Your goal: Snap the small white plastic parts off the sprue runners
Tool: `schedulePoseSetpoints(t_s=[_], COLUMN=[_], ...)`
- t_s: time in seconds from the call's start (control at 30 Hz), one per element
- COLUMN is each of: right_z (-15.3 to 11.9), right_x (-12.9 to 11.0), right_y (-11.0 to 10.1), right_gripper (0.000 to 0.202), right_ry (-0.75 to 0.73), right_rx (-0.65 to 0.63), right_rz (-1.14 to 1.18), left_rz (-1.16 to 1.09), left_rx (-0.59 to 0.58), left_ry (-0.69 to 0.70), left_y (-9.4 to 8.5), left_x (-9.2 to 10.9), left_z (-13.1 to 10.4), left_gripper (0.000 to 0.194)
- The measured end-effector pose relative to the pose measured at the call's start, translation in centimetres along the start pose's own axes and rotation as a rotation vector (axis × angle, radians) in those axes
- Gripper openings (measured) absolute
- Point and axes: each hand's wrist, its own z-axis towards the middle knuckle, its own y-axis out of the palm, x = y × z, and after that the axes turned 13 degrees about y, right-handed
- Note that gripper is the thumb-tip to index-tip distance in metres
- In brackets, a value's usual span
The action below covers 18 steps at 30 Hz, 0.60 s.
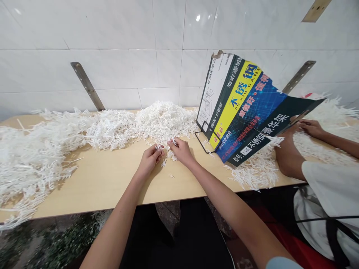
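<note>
My left hand (153,157) is closed, its fingertips pinching a few thin white plastic strands (159,147). Close beside it, my right hand (179,150) has thumb and forefinger pressed together around small white strand pieces at the fingertips. Both hands are just in front of a heap of loose white strands (166,121) on the wooden table. Small stray bits (164,163) lie under and between the hands. The exact shape of the pieces in the fingers is too small to make out.
Larger strand piles (36,149) cover the left side of the table (112,183). To the right, a printed cardboard sheet (241,112) leans on a black wire bookend (204,144). Beyond it, a co-worker's arm (290,157) rests near more strands. Metal brackets (88,86) stand against the tiled wall.
</note>
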Motion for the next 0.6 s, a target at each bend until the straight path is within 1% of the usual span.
schedulePoseSetpoints(t_s=[0.1,0.23,0.4,0.6], right_z=[-0.1,-0.7,-1.0,-1.1], right_x=[-0.2,-0.6,-0.9,-0.6], right_y=[-0.1,-0.2,-0.1,0.2], right_gripper=[0.031,0.019,0.021,0.017], right_ry=[-0.008,-0.054,-0.124,-0.165], right_rx=[-0.014,-0.084,-0.126,-0.115], right_rz=[0.006,0.022,-0.042,-0.086], left_rz=[0.045,0.103,0.271,0.375], left_rx=[-0.016,-0.032,-0.047,-0.102], left_ry=[-0.001,-0.011,0.008,0.056], left_y=[0.0,0.0,0.1,0.2], left_x=[-0.2,-0.5,-0.4,0.0], left_z=[0.0,-0.1,-0.3,-0.5], left_gripper=[0.036,0.037,0.041,0.04])
